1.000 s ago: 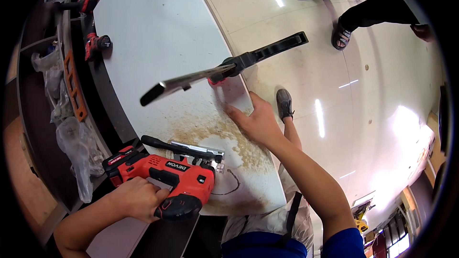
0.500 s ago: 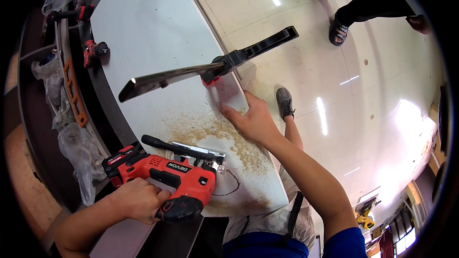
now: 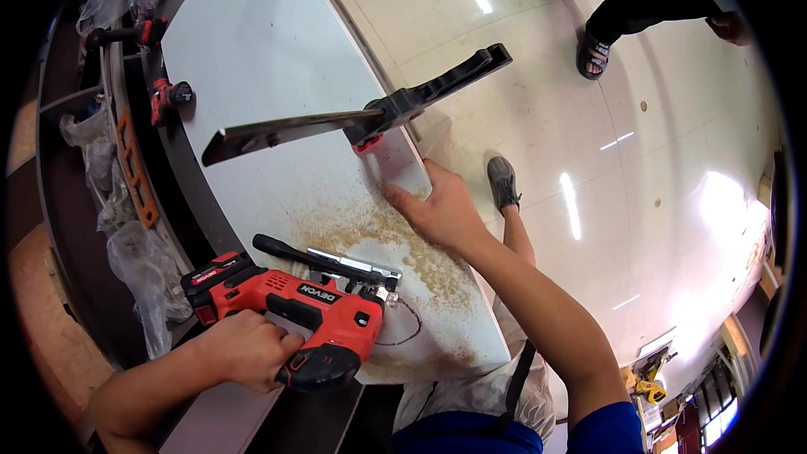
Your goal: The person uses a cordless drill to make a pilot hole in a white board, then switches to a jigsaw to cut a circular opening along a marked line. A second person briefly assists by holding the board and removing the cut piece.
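Jigsaw in hand at near end of white board

The left hand has its fingers curled closed around the red-and-black tool, whose base plate is toward the board's near left corner, beside a curved dark line. The right hand is partly open, thumb atop the right edge; whether its hidden fingers grip beneath cannot be told. Just beyond it, a black clamp stands at that edge.
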`<state>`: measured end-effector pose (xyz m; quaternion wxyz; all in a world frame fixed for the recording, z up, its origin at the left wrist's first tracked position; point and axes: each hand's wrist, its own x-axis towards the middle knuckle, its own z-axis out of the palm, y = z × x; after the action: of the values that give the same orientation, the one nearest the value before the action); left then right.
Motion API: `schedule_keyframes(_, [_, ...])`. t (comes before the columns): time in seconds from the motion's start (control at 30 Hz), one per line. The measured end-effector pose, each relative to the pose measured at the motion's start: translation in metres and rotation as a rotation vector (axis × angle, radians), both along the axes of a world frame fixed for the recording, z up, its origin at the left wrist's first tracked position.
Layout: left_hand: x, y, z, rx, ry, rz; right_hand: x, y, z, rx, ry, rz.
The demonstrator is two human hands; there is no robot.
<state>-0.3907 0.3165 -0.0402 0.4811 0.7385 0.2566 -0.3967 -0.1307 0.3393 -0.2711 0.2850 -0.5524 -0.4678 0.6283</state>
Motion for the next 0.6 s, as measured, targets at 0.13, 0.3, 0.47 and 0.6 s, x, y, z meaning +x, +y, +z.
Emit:
schedule_keyframes(0.13, [0.003, 0.002, 0.001, -0.003, 0.007, -0.011, 0.000, 0.001, 0.004, -0.009, 0.009, 0.014])
schedule_keyframes(0.3, [0.004, 0.000, -0.002, 0.044, -0.053, -0.017, 0.000, -0.001, 0.000, 0.034, 0.014, -0.009])
schedule_keyframes(0.47, [0.011, 0.007, -0.001, 0.001, -0.025, -0.092, -0.001, -0.003, -0.004, 0.069, 0.040, -0.030])
schedule_keyframes(0.6, [0.014, 0.008, -0.002, 0.004, -0.029, -0.108, -0.001, -0.003, -0.005, 0.080, 0.014, -0.032])
